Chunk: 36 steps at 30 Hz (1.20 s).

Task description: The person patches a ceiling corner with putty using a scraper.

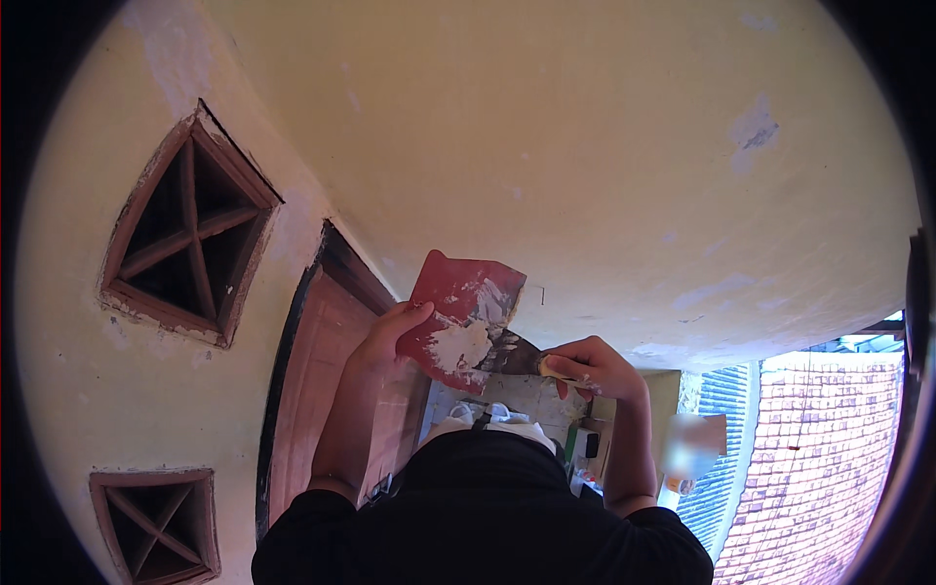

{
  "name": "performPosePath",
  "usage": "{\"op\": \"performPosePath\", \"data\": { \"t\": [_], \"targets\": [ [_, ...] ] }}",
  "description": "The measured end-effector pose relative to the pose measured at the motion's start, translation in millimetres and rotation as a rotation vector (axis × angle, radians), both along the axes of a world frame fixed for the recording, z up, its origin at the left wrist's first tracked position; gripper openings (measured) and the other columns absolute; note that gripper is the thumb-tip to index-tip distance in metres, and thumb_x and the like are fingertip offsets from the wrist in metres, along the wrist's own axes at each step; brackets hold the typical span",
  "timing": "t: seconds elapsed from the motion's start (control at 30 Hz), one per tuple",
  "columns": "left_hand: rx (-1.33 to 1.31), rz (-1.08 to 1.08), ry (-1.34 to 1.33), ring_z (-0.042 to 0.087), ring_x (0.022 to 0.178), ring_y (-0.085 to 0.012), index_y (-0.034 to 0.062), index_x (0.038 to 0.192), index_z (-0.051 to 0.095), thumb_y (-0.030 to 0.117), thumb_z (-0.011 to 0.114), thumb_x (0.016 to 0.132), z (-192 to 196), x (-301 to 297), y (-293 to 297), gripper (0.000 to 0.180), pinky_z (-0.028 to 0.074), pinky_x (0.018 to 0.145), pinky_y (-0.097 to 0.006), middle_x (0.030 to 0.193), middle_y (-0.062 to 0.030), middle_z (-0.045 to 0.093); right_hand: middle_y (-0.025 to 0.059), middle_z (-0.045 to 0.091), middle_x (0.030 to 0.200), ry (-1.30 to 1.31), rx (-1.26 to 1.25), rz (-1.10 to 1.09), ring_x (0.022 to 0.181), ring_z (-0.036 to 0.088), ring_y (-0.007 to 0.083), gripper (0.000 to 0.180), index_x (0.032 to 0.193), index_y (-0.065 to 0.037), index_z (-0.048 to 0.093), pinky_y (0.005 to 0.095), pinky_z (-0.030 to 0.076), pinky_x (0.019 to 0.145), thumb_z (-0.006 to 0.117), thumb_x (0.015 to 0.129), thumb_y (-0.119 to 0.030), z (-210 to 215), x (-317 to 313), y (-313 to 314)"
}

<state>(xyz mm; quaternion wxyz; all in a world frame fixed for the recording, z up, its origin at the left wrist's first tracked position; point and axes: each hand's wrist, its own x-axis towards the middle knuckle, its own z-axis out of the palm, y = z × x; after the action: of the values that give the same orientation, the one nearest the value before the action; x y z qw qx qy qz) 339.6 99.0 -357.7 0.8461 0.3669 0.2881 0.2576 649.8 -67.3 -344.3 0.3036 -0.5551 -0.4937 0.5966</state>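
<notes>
My left hand [398, 330] grips the left edge of a flat red board [439, 283], thumb on top. A mound of off-white putty [460, 346] lies on the board, with thinner smears spread toward its right side. My right hand [595, 369] is closed around the light-coloured handle of a putty knife [517, 353]. The knife's dark, broad blade reaches left over the board's lower right part, beside the putty; its tip touches or nearly touches the board. Some putty clings to the right fingers and handle.
A yellowish wall [585, 146] with pale patches rises ahead. On the left wall are two wooden vents [195, 232] with crossed bars and a reddish-brown door [322, 380]. A brick wall [819, 448] stands at the right. Several items sit on the tiled floor [546, 405] below.
</notes>
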Motion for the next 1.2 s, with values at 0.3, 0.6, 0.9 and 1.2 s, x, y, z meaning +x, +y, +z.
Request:
{"op": "performPosePath", "data": {
  "t": [0.3, 0.6, 0.9, 1.2],
  "targets": [
    [0.046, -0.147, 0.058, 0.071, 0.104, -0.0169, 0.0003, 0.128, 0.062, 0.045, 0.054, 0.106, -21.1, 4.4, 8.2, 0.051, 0.056, 0.092, -0.034, 0.117, -0.0094, 0.072, 0.0015, 0.068, 0.065, -0.053, -0.019, 0.015, 0.045, 0.050, 0.0031, 0.035, 0.103, -0.002, 0.075, 0.0209, 0.038, 0.042, 0.059, 0.106, -0.033, -12.8, -14.6, 9.5],
    [0.032, -0.187, 0.050, 0.072, 0.106, -0.0193, -0.0006, 0.132, 0.059, 0.051, 0.049, 0.107, -42.0, 11.3, 6.8, 0.058, 0.059, 0.092, -0.034, 0.121, -0.0119, 0.071, 0.0010, 0.068, 0.065, 0.019, -0.050, 0.032, 0.045, 0.049, 0.0033, 0.036, 0.099, -0.003, 0.075, 0.0216, 0.038, 0.042, 0.057, 0.107, -0.033, -23.4, -34.5, 20.5],
    [0.016, 0.018, 0.004, 0.073, 0.105, -0.0283, -0.0004, 0.136, 0.053, 0.051, 0.052, 0.105, -69.3, 3.1, 8.8, 0.060, 0.066, 0.076, -0.047, 0.124, -0.0158, 0.069, 0.0075, 0.062, 0.062, 0.352, 0.007, -0.152, 0.040, 0.046, 0.0059, 0.037, 0.090, 0.001, 0.067, 0.0234, 0.035, 0.039, 0.052, 0.108, -0.028, -35.4, -26.5, 3.4],
    [-0.007, 0.121, -0.046, 0.073, 0.106, -0.0307, 0.0017, 0.142, 0.046, 0.048, 0.050, 0.107, -53.5, -6.2, -8.6, 0.058, 0.067, 0.071, -0.051, 0.126, -0.0164, 0.068, 0.0064, 0.068, 0.083, -0.162, 0.291, -0.458, 0.068, 0.062, 0.0146, 0.027, 0.122, -0.001, 0.071, 0.0287, 0.048, 0.060, 0.066, 0.102, -0.018, -31.4, -53.8, 6.7]
  ]
}}
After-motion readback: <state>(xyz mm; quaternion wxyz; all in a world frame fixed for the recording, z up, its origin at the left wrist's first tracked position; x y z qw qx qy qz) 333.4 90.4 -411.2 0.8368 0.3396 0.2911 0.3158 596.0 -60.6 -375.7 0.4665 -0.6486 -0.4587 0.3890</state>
